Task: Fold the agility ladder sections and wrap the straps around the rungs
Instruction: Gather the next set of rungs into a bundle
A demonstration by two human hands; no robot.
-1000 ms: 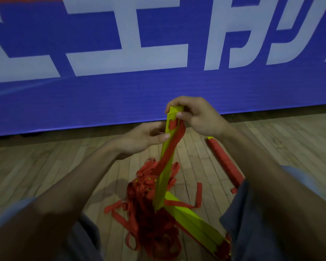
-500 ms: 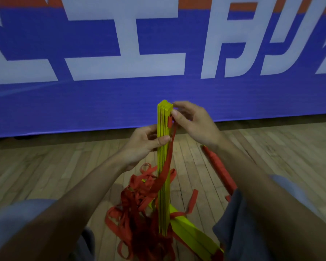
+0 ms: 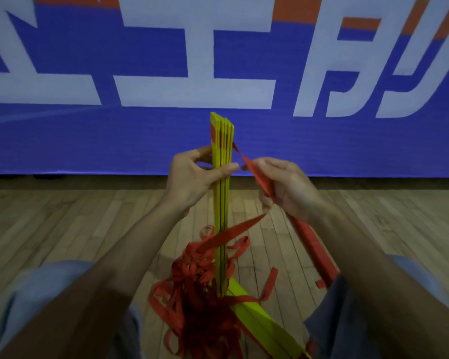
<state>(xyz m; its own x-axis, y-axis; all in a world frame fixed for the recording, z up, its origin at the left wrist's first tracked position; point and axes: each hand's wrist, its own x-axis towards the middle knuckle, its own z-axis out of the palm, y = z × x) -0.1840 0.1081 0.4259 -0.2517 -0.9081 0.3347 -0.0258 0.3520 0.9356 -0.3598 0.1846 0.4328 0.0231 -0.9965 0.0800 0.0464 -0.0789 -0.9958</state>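
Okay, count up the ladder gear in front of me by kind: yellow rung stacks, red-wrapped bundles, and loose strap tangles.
Yellow rung stacks: 2 (upright stack gripped by the left hand; flat stack on the floor)
Red-wrapped bundle: 1
Red strap tangle: 1, with one strap pinched in the right hand
Total: 4

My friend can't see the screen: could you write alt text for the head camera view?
A person's left hand holds a stack of yellow rungs upright while the right hand pinches a red strap leading from its top. A tangle of loose straps lies on the wooden floor.
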